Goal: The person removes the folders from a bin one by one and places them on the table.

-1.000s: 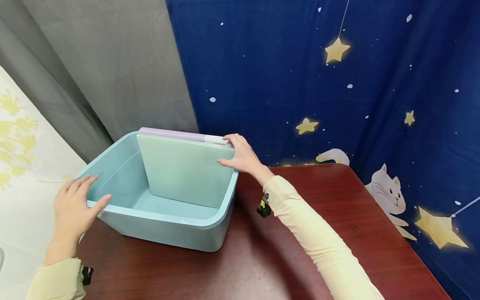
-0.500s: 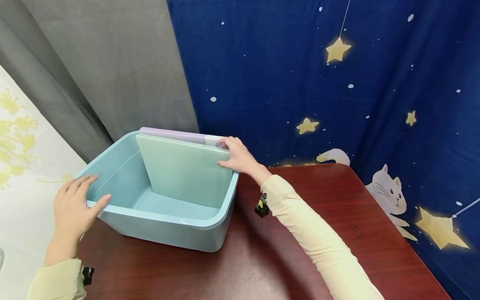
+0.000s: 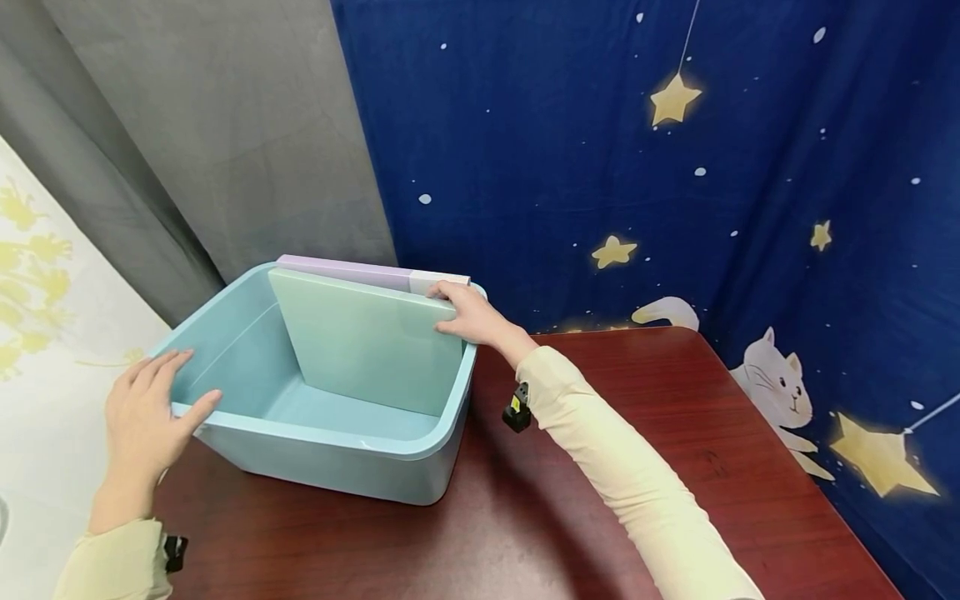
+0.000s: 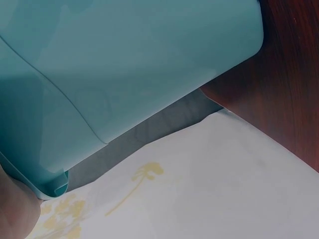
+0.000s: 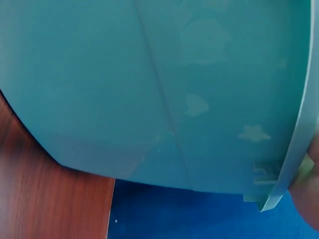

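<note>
A light blue plastic tub stands on the table. Inside it, a flat pale green file folder stands on edge, leaning back a little. My right hand grips its upper right corner, thumb on the front face and fingers over the top edge. Behind it stands a purple file folder with a white end, mostly hidden by the green one. My left hand rests at the tub's left front corner, fingers over the rim and thumb stretched along it. Only a bit of each hand shows in the wrist views.
The dark red wooden table extends right and in front of the tub. A grey curtain and a blue starry curtain hang close behind. White cloth with yellow flowers lies along the left side.
My right hand has shifted slightly left and lower, and the green folder's top has moved left with it. More of the purple folder's white end shows. The left hand stays put.
</note>
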